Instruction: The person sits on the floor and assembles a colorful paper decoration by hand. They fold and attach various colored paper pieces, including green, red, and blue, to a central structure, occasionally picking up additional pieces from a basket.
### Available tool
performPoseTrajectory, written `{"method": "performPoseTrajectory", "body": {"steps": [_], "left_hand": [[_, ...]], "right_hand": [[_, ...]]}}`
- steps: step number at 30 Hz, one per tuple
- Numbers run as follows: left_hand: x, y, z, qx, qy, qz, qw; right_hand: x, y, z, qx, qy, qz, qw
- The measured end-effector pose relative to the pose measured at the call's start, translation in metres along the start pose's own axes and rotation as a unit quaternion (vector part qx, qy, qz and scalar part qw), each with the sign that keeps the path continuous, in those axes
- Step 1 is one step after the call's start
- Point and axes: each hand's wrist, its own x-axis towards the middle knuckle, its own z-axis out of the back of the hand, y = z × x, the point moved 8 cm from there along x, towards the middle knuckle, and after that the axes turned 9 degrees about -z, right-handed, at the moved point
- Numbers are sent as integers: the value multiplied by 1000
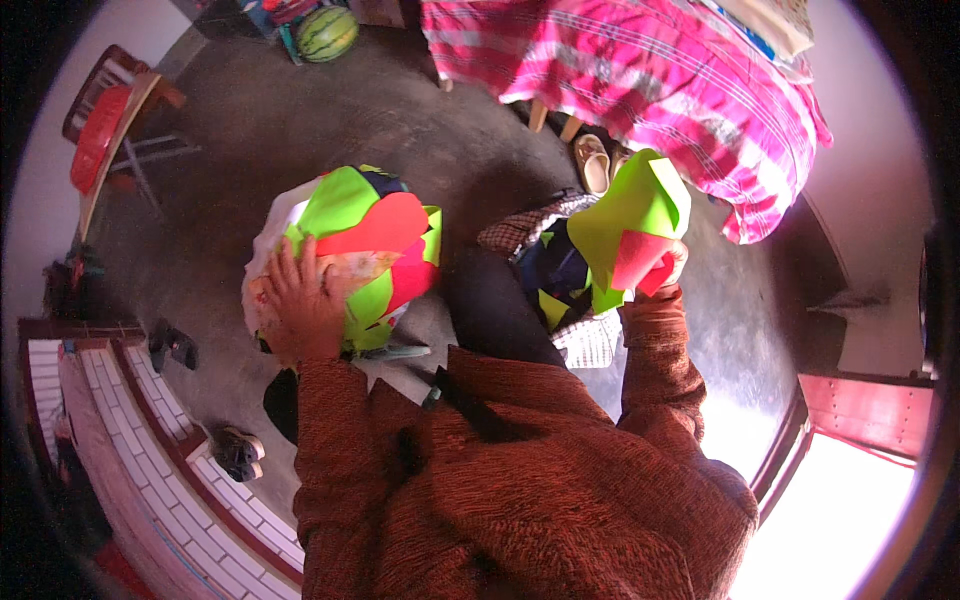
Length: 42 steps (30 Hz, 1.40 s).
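- The person wears a rusty-brown, rough knitted top, and both of its sleeves reach forward.
- The left hand lies on a big heap of lime-green, red and flowery soft pieces. Its fingers are spread wide and rest on top. They do not seem to pinch anything.
- A dark-trousered leg is between that heap and the things on the right.
- The right hand has its fingers bent in on a small bunch of lime-green and red thin sheets, maybe felt. I cannot see all the fingertips.
- The bunch is up beside a cloth bag with a checked pattern, and partly over it. Dark blue and green bits show in the bag's mouth.
- The step in hand looks like handling the soft pieces: one hand rests on the heap, and the other holds a few up.
- The next move, I think, calls for a snug right grip, so no floppy sheet slips out, and a light left hand.
- Farther off, tan shoes sit by a pink checked cloth. Farthest is a striped green watermelon.
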Motion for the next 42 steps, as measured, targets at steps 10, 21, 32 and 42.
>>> {"method": "performPoseTrajectory", "body": {"steps": [10, 21, 32, 42], "left_hand": [[-23, -50, 56, -508, -111, 33, 854], [-74, -105, -2, -862, 22, 212, 461], [-69, -68, 22, -881, -121, 208, 408], [-71, -189, 87, -594, -89, -264, 755]], "right_hand": [[18, -101, -123, 65, 196, -17, 978], [-6, -176, -116, -209, 184, -129, 952], [-5, -183, -96, -398, 180, -127, 891], [-34, -149, 2, -53, 119, -225, 966]]}}
